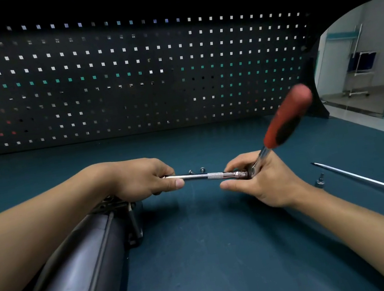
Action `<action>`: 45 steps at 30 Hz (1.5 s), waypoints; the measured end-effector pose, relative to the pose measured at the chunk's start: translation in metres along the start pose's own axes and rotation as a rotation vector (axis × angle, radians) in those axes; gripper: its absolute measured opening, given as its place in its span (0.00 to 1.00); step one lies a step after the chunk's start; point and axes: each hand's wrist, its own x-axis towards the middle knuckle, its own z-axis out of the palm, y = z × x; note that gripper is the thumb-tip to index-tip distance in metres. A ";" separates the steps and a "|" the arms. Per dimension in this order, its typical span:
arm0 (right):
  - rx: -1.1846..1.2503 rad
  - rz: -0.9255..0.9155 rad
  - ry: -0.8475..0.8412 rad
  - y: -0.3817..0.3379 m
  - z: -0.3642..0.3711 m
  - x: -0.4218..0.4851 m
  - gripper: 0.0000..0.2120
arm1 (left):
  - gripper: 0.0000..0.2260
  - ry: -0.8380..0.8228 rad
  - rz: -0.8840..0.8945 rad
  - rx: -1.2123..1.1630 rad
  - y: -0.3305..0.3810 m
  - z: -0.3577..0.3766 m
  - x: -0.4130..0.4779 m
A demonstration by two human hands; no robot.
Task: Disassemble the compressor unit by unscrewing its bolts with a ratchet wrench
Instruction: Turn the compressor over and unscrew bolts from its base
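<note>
I hold the crosswise extension bar [198, 176] in the left hand [140, 179] and pinch the ratchet wrench [283, 126] head with the right hand [258, 181], the compressor unit [81, 278] beneath the left wrist toward the desk's [229, 253] front-left corner.

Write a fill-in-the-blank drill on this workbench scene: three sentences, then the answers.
1. The ratchet wrench has a black and ____ handle.
2. The right hand holds the wrench's head; the ____ hand grips the other end of the extension bar.
3. The screwdriver lying on the mat has a ____ handle.

Answers: red; left; yellow
</note>
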 end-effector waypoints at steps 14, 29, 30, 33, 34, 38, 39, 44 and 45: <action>-0.384 -0.256 0.047 -0.014 -0.005 -0.007 0.03 | 0.16 -0.005 -0.010 -0.089 0.000 0.000 -0.002; -0.032 0.051 0.019 -0.005 -0.001 0.003 0.08 | 0.18 -0.046 0.074 -0.129 0.003 0.000 -0.004; -0.031 0.061 0.020 -0.005 -0.001 0.003 0.09 | 0.18 -0.046 0.072 -0.131 0.002 0.000 -0.004; 0.008 0.103 0.024 -0.009 -0.001 0.004 0.13 | 0.18 -0.044 0.073 -0.124 0.002 0.000 -0.003; 0.029 0.123 0.016 -0.010 -0.001 0.005 0.15 | 0.18 -0.042 0.074 -0.119 0.002 0.000 -0.003; 0.100 0.212 -0.020 -0.014 -0.001 0.004 0.21 | 0.18 -0.029 0.066 -0.097 0.002 0.000 -0.002; 0.110 0.230 -0.027 -0.014 -0.001 0.005 0.21 | 0.18 -0.027 0.063 -0.093 0.001 0.000 -0.002; 0.220 0.349 -0.007 -0.015 0.002 0.008 0.28 | 0.18 -0.023 0.073 -0.102 0.000 0.000 -0.001; 0.239 0.388 0.003 -0.016 0.002 0.009 0.29 | 0.18 -0.023 0.074 -0.105 -0.001 0.000 -0.001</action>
